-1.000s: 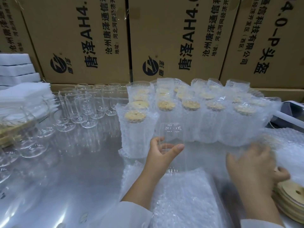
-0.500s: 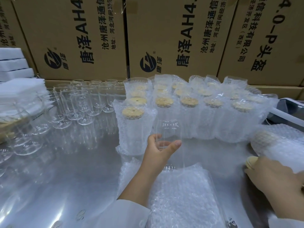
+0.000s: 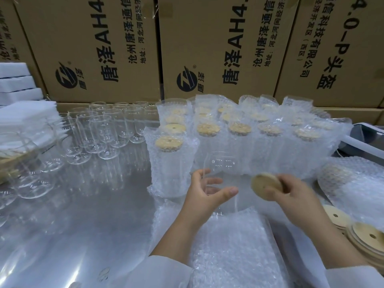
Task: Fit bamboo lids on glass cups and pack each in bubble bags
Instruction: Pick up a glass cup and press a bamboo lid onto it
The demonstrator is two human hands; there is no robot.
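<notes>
My left hand point(image 3: 204, 191) grips a clear glass cup point(image 3: 221, 169) upright, just above a stack of flat bubble bags point(image 3: 232, 244). Fingers and thumb wrap the cup's lower half. My right hand point(image 3: 291, 196) holds a round bamboo lid point(image 3: 264, 187) tilted on edge, a little to the right of the cup and apart from it. Rows of packed cups point(image 3: 239, 138) in bubble bags, lids on, stand behind. Loose bamboo lids point(image 3: 365, 238) lie stacked at the right edge.
Several bare glass cups point(image 3: 104, 132) stand at the back left on the shiny metal table point(image 3: 83, 215). White foam sheets point(image 3: 18, 96) are piled far left. Cardboard boxes point(image 3: 207, 48) wall off the back. A packed cup point(image 3: 357, 183) lies on its side at the right.
My right hand has come from the lid stack at the right to beside the cup, now carrying a bamboo lid. My left hand kept its hold on the glass cup.
</notes>
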